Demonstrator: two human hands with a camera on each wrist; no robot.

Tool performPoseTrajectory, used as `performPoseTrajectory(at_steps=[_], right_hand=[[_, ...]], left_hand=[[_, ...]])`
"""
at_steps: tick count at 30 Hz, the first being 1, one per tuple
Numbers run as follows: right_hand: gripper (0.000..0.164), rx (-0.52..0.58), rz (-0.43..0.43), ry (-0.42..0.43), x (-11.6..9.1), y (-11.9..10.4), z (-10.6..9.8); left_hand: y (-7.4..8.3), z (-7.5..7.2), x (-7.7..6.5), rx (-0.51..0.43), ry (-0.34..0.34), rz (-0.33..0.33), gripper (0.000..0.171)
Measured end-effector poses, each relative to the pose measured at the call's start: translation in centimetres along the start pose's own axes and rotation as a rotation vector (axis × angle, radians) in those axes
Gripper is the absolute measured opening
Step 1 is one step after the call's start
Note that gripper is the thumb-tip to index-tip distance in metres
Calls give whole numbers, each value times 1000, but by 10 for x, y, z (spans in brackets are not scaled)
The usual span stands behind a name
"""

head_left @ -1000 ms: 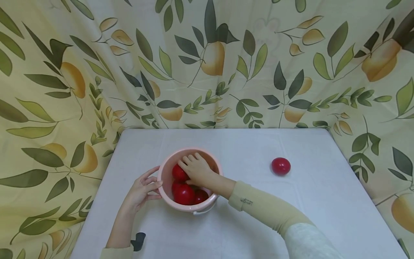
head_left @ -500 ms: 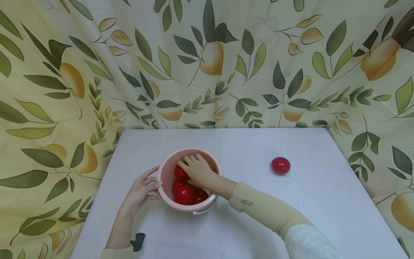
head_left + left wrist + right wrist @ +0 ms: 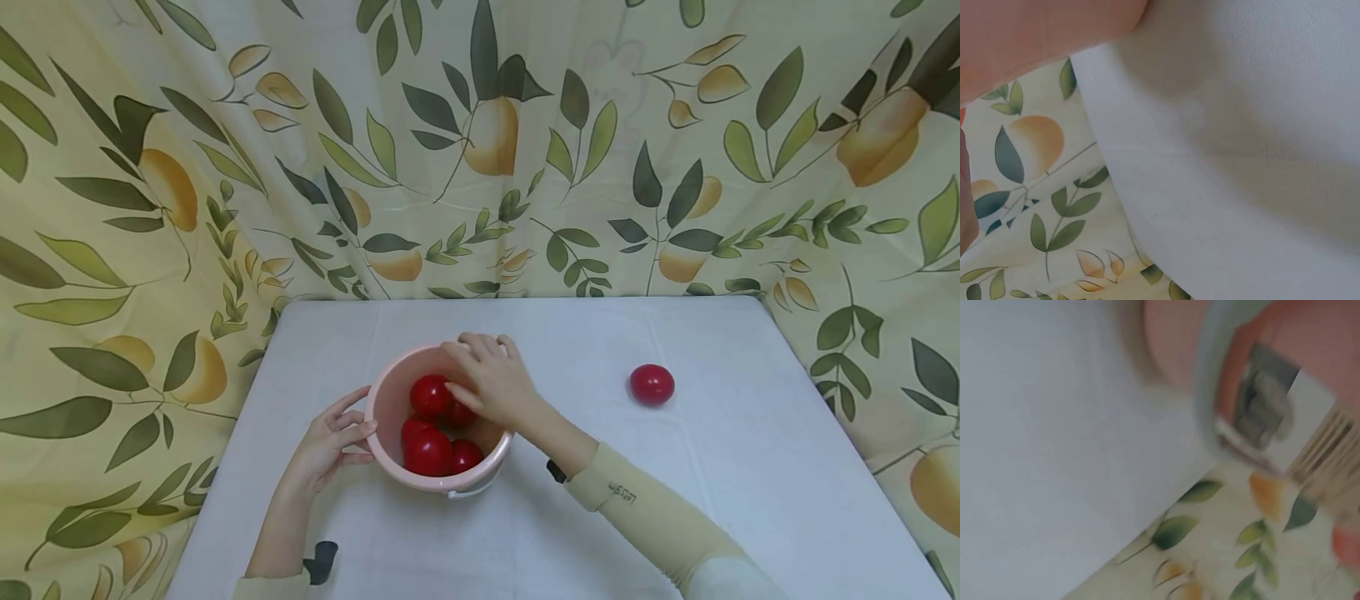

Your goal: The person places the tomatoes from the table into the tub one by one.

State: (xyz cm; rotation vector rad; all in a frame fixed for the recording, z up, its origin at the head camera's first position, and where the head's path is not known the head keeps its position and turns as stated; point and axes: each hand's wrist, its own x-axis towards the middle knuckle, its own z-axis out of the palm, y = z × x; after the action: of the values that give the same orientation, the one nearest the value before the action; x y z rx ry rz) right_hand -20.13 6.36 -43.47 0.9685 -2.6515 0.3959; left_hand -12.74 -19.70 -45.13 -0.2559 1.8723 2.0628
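Observation:
A pink bucket [image 3: 390, 400] stands left of the table's middle with several glossy red round fruits [image 3: 427, 452] inside. My left hand [image 3: 327, 437] holds the bucket's left side, its thumb at the rim and its fingers along the outer wall. Over the bucket's right rim is my right hand [image 3: 495, 379], fingers loosely bent and thumb reaching toward the fruits; nothing shows in its grasp. It hides part of the rim and part of one fruit. Part of the left hand [image 3: 1035, 37] fills the upper left corner of the left wrist view.
Another red fruit [image 3: 652, 384] lies alone on the right side of the white-covered table [image 3: 585, 333]. The bucket's white handle [image 3: 474, 490] hangs down at its front. A leaf-and-fruit patterned curtain [image 3: 487, 217] rises behind the table's back edge.
My right hand has let go of a red fruit in the bucket and risen to the right, over the rim. More fruits now show inside. The left hand has stayed in place.

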Motion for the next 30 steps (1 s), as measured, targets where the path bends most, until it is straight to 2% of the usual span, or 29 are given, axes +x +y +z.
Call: performPoseTrajectory(at_steps=[4,6,8,13,18,25,30], right_hand=[[49,-10,158,148,-16,36,-11],[49,-22,248,183,-27,58,-13],[52,-37,352,180,-39,80,-15],[61,-61,599,104,-78,129,-15],[70,-28,776,33,-119,162,-11],[82,5,922,-79,-158,184,-2],[86,18,949,-142,-174,191,6]], left_hand=[[0,0,0,4,8,-4,62],[0,-1,0,6,11,-4,62],[-1,-1,0,8,14,-5,62],[-1,-1,0,6,14,-6,62],[0,-1,0,2,16,-8,62],[-1,-2,1,-8,10,-2,62],[-2,-2,2,-4,11,-3,61]])
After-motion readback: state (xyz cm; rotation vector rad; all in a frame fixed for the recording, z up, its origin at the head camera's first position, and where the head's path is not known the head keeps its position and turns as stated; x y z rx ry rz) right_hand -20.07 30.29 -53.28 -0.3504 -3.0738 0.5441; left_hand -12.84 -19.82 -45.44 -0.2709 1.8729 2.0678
